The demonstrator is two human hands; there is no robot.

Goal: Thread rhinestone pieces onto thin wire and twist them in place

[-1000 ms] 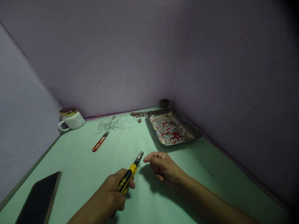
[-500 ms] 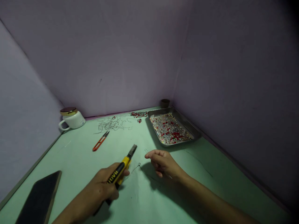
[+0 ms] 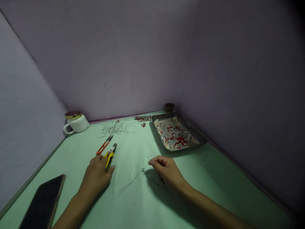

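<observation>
My left hand (image 3: 96,173) is closed around the handles of yellow-and-black pliers (image 3: 110,156), low over the table, with the jaws pointing away from me. Just beyond its fingers lie orange thread snips (image 3: 104,145). My right hand (image 3: 168,170) pinches a thin wire (image 3: 149,157) between thumb and forefinger; two fine ends stick up past the fingertips. Between the hands, a twisted wire with a small loop (image 3: 143,170) rests on the green tabletop (image 3: 133,210). How much wire my right fingers cover is hidden.
A metal tray (image 3: 156,140) of white and red beads stands at the back right, a small dark cup (image 3: 169,107) behind it. Beaded pieces (image 3: 143,118) and tangled wire (image 3: 115,128) lie at the back. On the left are a lidded white mug (image 3: 79,124) and a phone (image 3: 41,203).
My left hand has moved left and down to the table with the pliers, turning them beside the thread snips. My right hand keeps its pinch on the wire, nearly in place.
</observation>
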